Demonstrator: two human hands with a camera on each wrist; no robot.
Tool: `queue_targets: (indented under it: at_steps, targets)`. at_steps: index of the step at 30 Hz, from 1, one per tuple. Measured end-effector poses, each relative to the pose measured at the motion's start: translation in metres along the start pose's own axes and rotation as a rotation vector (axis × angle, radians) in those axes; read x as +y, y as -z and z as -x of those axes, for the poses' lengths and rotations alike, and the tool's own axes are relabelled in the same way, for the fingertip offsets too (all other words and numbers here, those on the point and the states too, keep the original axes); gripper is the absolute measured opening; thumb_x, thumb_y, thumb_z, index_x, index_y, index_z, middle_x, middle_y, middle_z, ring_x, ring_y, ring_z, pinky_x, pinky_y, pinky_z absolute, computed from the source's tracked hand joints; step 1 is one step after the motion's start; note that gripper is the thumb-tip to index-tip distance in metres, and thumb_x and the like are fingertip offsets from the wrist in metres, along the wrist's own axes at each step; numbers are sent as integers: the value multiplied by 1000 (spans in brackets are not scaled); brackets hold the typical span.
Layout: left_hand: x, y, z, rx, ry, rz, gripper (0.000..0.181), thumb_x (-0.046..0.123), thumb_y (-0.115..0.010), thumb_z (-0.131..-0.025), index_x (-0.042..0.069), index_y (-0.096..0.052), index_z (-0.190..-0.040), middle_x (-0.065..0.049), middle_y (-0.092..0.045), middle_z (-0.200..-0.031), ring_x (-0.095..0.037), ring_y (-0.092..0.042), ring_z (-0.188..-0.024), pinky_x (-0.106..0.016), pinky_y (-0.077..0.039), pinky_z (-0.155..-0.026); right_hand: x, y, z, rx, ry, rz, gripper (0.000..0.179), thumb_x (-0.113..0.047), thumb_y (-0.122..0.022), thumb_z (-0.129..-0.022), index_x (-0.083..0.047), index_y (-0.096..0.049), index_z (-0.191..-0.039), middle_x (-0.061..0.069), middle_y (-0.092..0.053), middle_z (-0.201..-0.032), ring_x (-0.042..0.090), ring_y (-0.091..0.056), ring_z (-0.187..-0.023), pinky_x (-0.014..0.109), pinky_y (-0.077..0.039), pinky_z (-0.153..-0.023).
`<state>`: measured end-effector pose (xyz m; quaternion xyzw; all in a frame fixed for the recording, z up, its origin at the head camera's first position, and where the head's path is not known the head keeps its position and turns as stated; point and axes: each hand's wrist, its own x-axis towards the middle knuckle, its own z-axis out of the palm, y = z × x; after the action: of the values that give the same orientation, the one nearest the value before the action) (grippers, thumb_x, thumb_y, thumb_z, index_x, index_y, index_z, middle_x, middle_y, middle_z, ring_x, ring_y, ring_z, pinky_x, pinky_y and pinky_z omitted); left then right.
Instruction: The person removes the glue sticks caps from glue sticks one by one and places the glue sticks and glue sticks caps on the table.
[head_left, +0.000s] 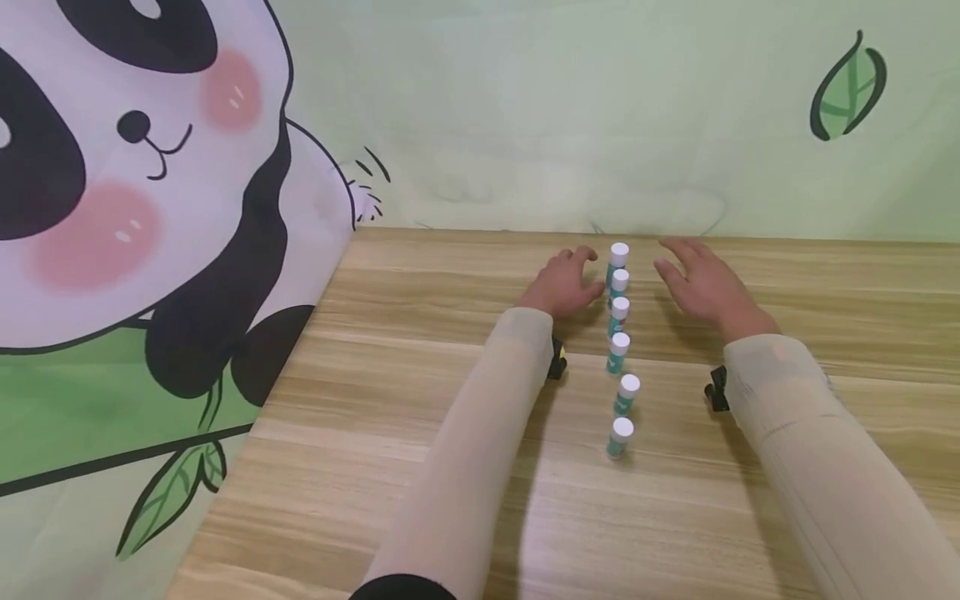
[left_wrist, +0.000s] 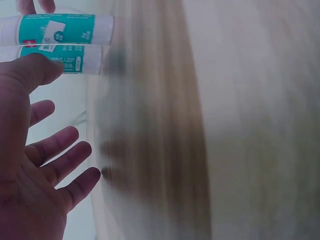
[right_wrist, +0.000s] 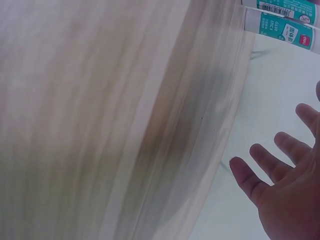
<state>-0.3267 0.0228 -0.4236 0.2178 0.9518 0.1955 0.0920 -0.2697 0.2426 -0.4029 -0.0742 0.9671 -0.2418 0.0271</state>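
Observation:
Several glue sticks with white caps and teal labels stand upright in a row running away from me, from the nearest glue stick (head_left: 619,439) to the farthest glue stick (head_left: 618,257). Left of the far end is my left hand (head_left: 562,283), fingers spread and slightly bent. In the left wrist view its thumb (left_wrist: 42,70) overlaps one glue stick (left_wrist: 82,59); whether it touches is unclear. On the row's other side my right hand (head_left: 705,287) is held apart from the sticks, its fingers loosely extended. The right wrist view shows a glue stick (right_wrist: 280,29) beyond that hand's fingers.
The row stands on a wood-grain table (head_left: 337,400). Behind the table's back edge hangs a pale green backdrop (head_left: 562,108) with a large panda picture (head_left: 322,183) on the left. Beige sleeves (head_left: 465,450) cover both forearms, which lie along either side of the row.

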Motion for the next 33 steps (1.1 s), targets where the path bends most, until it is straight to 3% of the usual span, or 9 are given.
queue_targets:
  at_steps: [11, 23, 33]
  targets:
    - [1, 2, -4, -20, -44, 198, 47, 30, -60, -96, 20, -41, -138, -8, -54, -134, -20, -53, -123, -34, -46, -101, -3, -2, -5, 2, -3, -31, 67, -53, -24, -102, -9, -23, -153, 22, -22, -158, 44, -18, -145, 62, -16, -116]
    - [0, 0, -9, -22, -66, 304, 43, 27, -64, -94, 21, -46, -132, -4, -57, -128, -15, -58, -110, -31, -49, -95, -10, -4, -8, 23, 7, -71, 65, -51, -26, -103, -9, -23, -153, 22, -24, -157, 44, -21, -144, 61, -19, -115]
    - [-3, -5, -14, -34, -71, 368, 46, 31, -66, -92, 25, -46, -133, -2, -57, -129, -14, -55, -116, -32, -48, -99, -19, -7, -12, 40, 51, -99, 63, -50, -30, -103, -11, -27, -152, 20, -30, -156, 43, -25, -144, 59, -21, -116]
